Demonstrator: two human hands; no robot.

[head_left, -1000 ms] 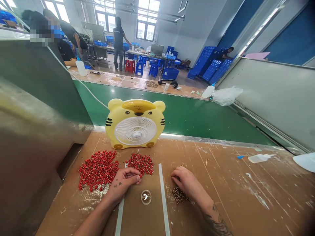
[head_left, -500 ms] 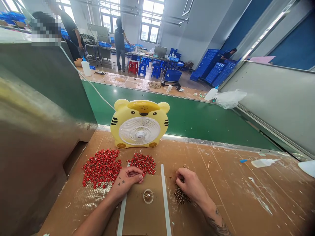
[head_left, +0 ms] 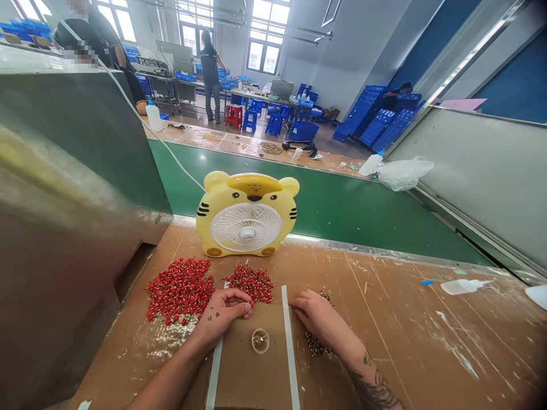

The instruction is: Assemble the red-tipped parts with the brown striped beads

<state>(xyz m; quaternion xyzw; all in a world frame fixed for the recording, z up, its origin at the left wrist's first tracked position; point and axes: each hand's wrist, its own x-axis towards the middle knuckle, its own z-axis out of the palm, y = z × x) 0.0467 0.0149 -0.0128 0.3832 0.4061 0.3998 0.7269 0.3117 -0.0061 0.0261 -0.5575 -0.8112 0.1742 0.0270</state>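
My left hand (head_left: 224, 313) is closed in a pinch at the front edge of the smaller pile of red pieces (head_left: 251, 283). A small red piece shows at its fingertips, mostly covered by the thumb. Over the right strip of white tape (head_left: 290, 347), my right hand (head_left: 318, 316) has its thumb and fingers drawn together; whatever lies between them is too small to make out. Partly under that hand is a heap of small dark and gold beads (head_left: 315, 345). A small round clear dish (head_left: 260, 341) with a little liquid stands on the cardboard (head_left: 256, 378) between my hands.
A larger pile of red pieces (head_left: 182, 290) lies at the left. Behind stands a yellow tiger-shaped fan (head_left: 200, 225), its cord running left past a metal housing (head_left: 77, 188). Beyond it runs a green belt (head_left: 350, 210). A squeeze bottle (head_left: 461, 286) lies right. Several people are farther back.
My right hand has moved left and away from the bead heap, toward the right tape strip. My left hand keeps its pinch in place. The view has shifted slightly.
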